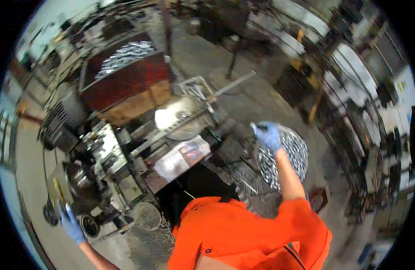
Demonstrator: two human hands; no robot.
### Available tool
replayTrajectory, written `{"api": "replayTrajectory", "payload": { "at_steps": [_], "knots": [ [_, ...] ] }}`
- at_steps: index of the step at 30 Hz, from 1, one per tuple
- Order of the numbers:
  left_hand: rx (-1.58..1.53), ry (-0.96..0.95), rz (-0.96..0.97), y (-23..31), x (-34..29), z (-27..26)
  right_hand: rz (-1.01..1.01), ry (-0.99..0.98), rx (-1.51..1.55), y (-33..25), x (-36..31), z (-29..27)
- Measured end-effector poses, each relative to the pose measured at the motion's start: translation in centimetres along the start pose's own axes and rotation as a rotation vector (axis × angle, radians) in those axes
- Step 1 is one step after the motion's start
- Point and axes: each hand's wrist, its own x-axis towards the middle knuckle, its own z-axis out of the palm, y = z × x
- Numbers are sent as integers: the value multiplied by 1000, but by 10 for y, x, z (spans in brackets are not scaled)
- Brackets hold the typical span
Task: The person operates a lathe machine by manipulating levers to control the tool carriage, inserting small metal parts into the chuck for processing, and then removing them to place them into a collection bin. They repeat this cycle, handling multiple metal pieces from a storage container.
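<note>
My left hand (71,225), in a blue glove, is at the far left beside the machine (109,148). Two of its fingers point up and apart, close to the lower end of a thin yellowish rod (58,186); whether they touch it I cannot tell. Out to the right, my gloved right hand (267,136) is closed over the edge of a round heap of small shiny metal parts (290,155). A small bright metal piece (253,126) shows at its fingertips, its exact kind blurred.
A dark red bin (131,76) of shiny metal pieces stands behind the machine. A long metal bar (234,83) sticks out past a round disc (178,117). Printed paper (182,157) lies in front. A round pot (147,216) stands near my body. Racks line the right.
</note>
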Motion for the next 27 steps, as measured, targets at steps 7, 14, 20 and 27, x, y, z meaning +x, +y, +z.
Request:
{"api": "replayTrajectory", "payload": {
  "at_steps": [7,14,20,27],
  "knots": [
    [-206,60,-157,-89,-8,-34,392,5,-539,201,-21,-59],
    [-48,188,-165,15,-42,-73,164,-566,-685,148,-57,3],
    [-40,-12,-313,-10,-41,-69,114,-689,-857,144,-48,17],
    [-105,94,-205,8,-64,-73,-73,-185,-364,170,-50,15]
  ]
}}
